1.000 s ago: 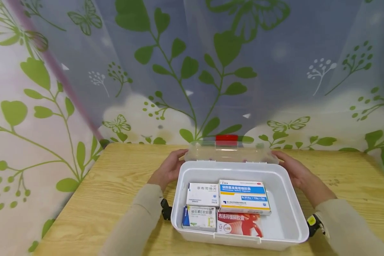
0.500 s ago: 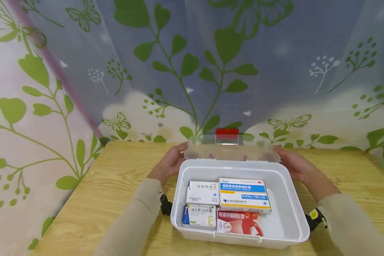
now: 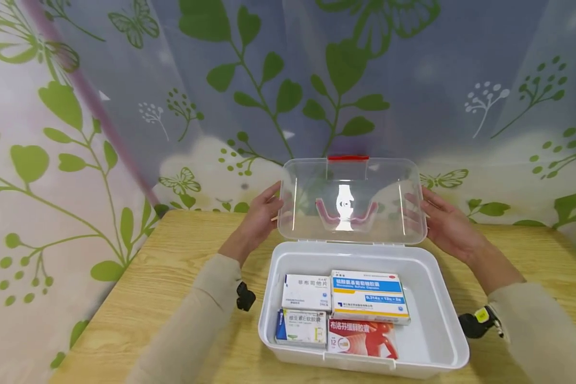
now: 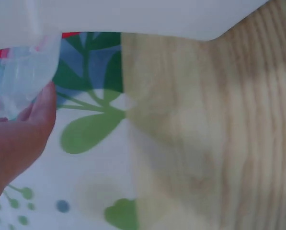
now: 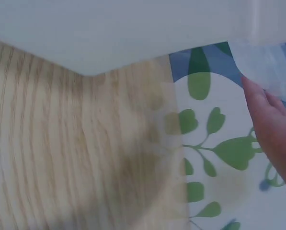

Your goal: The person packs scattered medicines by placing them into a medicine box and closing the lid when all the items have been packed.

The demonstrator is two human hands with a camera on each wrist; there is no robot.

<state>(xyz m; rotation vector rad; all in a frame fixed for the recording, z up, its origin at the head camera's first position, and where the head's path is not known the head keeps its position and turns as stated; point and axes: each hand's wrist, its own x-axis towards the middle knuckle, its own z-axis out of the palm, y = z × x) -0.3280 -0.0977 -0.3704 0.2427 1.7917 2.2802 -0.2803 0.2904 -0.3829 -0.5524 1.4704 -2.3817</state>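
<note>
A clear plastic lid (image 3: 297, 213) with a red latch (image 3: 348, 158) and a pink handle stands raised along the far side of a white storage box (image 3: 429, 298). My left hand (image 3: 258, 216) grips the lid's left edge, its thumb showing against the plastic in the left wrist view. At the opposite edge my right hand (image 3: 453, 226) holds the lid, fingers behind it and visible through it. Inside the box lie a white medicine box (image 3: 306, 292), a blue, white and orange medicine box (image 3: 369, 297), a vitamin E box (image 3: 301, 326) and a red medicine box (image 3: 362, 338).
The storage box stands on a wooden table (image 3: 182, 256). Behind the table hangs a cloth (image 3: 211, 176) printed with green leaves and butterflies. Dark wrist devices sit by both sleeves, close to the box's sides.
The lid has swung from lying back to nearly upright, its red latch rising. Both hands have moved up with it at its side edges. The medicine boxes have stayed in place.
</note>
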